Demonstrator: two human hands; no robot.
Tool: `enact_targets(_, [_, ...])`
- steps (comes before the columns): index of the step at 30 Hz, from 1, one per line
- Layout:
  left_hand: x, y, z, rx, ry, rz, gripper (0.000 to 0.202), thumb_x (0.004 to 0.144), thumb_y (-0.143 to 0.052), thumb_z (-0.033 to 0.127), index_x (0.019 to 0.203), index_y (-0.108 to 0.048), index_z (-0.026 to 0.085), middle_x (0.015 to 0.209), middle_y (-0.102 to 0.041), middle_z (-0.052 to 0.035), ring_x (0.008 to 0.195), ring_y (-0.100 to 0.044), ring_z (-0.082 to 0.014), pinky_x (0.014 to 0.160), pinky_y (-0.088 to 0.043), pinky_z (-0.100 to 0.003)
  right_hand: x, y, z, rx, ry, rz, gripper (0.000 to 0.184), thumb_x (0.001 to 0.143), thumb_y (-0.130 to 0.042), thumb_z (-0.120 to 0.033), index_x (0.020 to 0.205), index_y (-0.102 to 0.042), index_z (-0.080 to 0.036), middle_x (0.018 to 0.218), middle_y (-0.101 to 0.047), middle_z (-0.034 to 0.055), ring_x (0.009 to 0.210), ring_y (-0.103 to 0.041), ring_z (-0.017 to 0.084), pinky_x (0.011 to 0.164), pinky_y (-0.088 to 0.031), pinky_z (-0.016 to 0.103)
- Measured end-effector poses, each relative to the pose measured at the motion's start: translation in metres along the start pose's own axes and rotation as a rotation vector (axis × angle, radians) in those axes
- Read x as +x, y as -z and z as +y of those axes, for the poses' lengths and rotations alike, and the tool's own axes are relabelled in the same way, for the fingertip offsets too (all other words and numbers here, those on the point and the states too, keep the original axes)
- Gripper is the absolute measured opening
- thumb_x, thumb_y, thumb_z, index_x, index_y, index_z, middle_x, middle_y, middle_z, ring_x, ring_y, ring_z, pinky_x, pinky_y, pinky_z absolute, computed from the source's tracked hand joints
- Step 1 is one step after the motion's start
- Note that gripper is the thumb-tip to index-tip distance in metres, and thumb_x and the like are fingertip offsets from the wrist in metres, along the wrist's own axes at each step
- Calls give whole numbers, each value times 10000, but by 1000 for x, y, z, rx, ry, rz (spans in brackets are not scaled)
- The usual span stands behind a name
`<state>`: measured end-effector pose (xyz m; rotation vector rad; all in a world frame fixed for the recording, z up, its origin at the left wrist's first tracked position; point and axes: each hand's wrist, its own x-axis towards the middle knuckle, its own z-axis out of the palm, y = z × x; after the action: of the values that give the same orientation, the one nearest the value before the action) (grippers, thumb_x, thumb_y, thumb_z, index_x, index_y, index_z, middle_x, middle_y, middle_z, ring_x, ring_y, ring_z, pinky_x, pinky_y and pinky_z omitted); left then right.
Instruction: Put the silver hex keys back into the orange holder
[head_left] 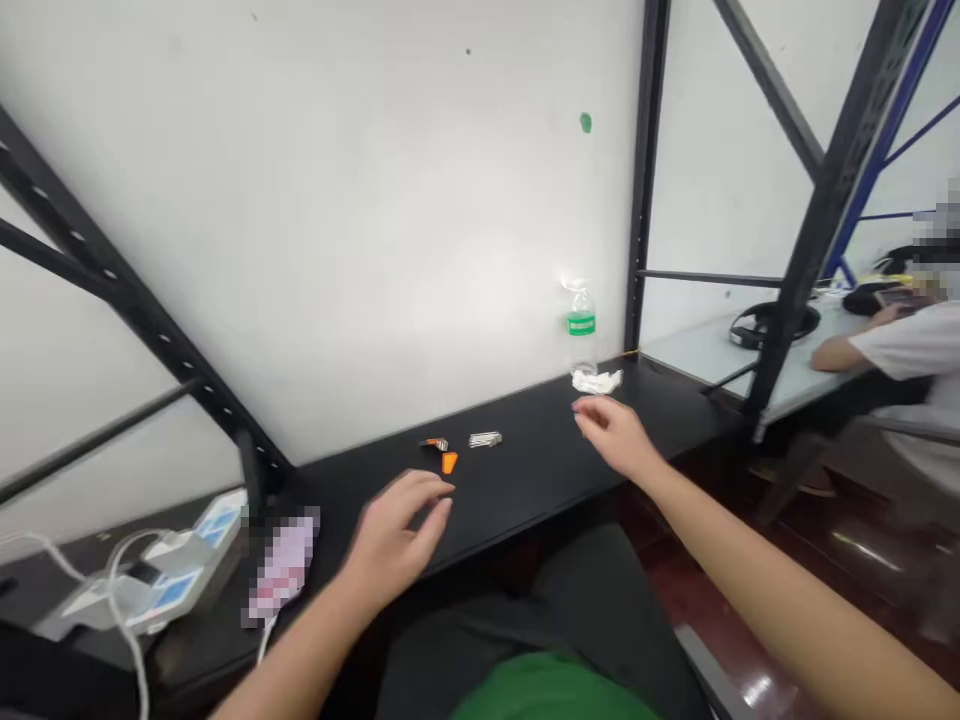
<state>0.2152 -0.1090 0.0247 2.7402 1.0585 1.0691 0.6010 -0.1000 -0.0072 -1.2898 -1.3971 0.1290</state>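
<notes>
My left hand (405, 525) is held over the near edge of the black tabletop (540, 470), thumb and fingers apart, with nothing between them. Just beyond its fingertips lies a small orange piece (449, 462). Behind that is a small orange-and-black item with silvery stripes (435, 444), too small to name. A silvery, narrow metal item (485, 439) lies to their right. Farther right, my right hand (613, 432) hovers over the table, its fingers bent and a slim gap between thumb and forefinger. Crumpled white tissue (598, 382) lies just beyond it.
A clear bottle with a green label (581, 325) stands against the wall. At left are a phone-like pink item (285, 565), white boxes (184, 575) and cables. Dark metal posts (646, 180) frame the table. A person in a white sleeve (911, 335) sits at a neighbouring table.
</notes>
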Motion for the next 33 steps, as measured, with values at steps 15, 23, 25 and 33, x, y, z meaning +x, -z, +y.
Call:
enact_targets(15, [46, -109, -118, 264, 405, -389, 366, 945, -512, 199, 1221, -745, 256, 1171, -671, -81, 1062, -662, -211, 960, -501, -289, 41, -196, 54, -367, -234, -535, 302, 959, -577, -376, 1127, -818, -305, 1243, -672, 131, 1170, -621, 313, 1028, -418, 485])
enact_targets(23, [67, -117, -132, 233, 334, -341, 376, 899, -522, 147, 1221, -715, 166, 1321, -677, -123, 1246, -596, -314, 1107, -436, -399, 57, -190, 52, -476, -293, -511, 218, 847, -688, -281, 1031, -785, -217, 1192, -687, 112, 1035, -646, 248, 947, -453, 354])
enact_targets(25, [70, -121, -139, 212, 346, -344, 414, 899, -511, 145, 1276, -678, 177, 1299, -693, -110, 1222, -613, -304, 1068, -462, -385, 60, -194, 56, -497, -292, -498, 232, 822, -713, -288, 1020, -760, -176, 1207, -676, 144, 1041, -640, 273, 933, -458, 369])
enact_targets(33, [75, -122, -146, 181, 469, -350, 549, 846, -579, 229, 1394, -597, 191, 1226, -695, -117, 1137, -657, -303, 984, -496, -376, 55, -190, 59, -419, -285, -376, 126, 927, -578, -222, 1011, -670, -201, 1028, -727, 72, 878, -655, 190, 779, -476, 275])
